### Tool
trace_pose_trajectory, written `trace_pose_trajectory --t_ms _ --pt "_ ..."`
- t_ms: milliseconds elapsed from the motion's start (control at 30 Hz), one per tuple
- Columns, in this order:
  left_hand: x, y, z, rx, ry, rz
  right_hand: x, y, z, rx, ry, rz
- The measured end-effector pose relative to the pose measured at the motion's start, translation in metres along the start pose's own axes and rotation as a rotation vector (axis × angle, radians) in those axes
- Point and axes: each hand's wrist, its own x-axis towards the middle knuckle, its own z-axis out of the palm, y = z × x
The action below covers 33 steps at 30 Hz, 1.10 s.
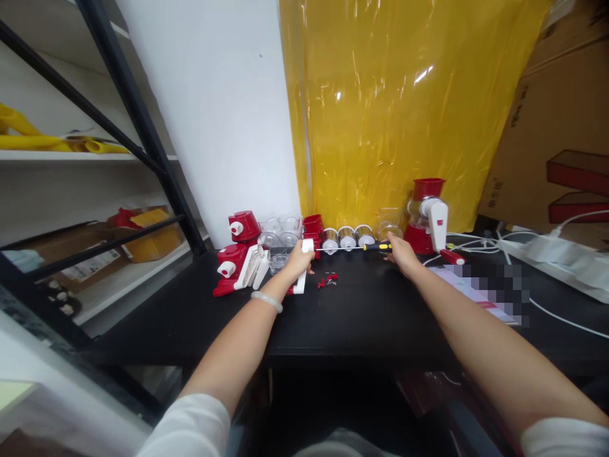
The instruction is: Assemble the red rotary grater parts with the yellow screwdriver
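My left hand (301, 259) is closed around a white crank handle (302, 281), whose lower end stands near the black table. In my right hand (401, 254) is a screwdriver (375, 247) with a black and yellow grip. Its long thin shaft lies level and points left, its tip reaching the white part at my left hand; whether it touches a screw I cannot tell. On the table between my hands lie small red parts (328, 280) with a few tiny metal pieces. Just behind the shaft stand metal grater drums (347, 237) with white rims.
Red grater bodies (231, 260) and white handles (253, 266) sit left, beside clear cups (281, 233). An assembled red and white grater (427, 219) stands right. White cables (476, 244), a power strip (566, 260) and a partly blurred sheet (480, 295) lie further right. A black-framed shelf (143, 127) borders the left.
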Motion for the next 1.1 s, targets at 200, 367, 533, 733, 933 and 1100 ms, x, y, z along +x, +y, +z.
trace_pose_trajectory --t_ms 200,367,533,733,933,1100 --pt "0.002 -0.002 -0.002 -0.017 -0.013 -0.004 -0.008 -0.007 0.002 0.119 -0.066 0.013" --pt "0.000 0.001 -0.001 0.000 -0.016 0.004 -0.011 -0.014 0.004 0.299 -0.057 0.052" --pt "-0.001 0.002 0.000 -0.012 -0.017 0.012 -0.006 -0.009 0.000 0.096 0.025 0.049" --pt "-0.001 0.002 0.001 -0.017 -0.016 0.017 -0.004 -0.005 -0.004 -0.094 0.015 -0.047" --pt "0.000 0.001 -0.001 -0.001 -0.008 0.021 -0.010 -0.012 0.003 0.148 -0.011 0.010" --pt "-0.001 0.002 0.000 0.006 -0.014 0.025 -0.007 -0.011 0.002 0.127 -0.008 0.045"
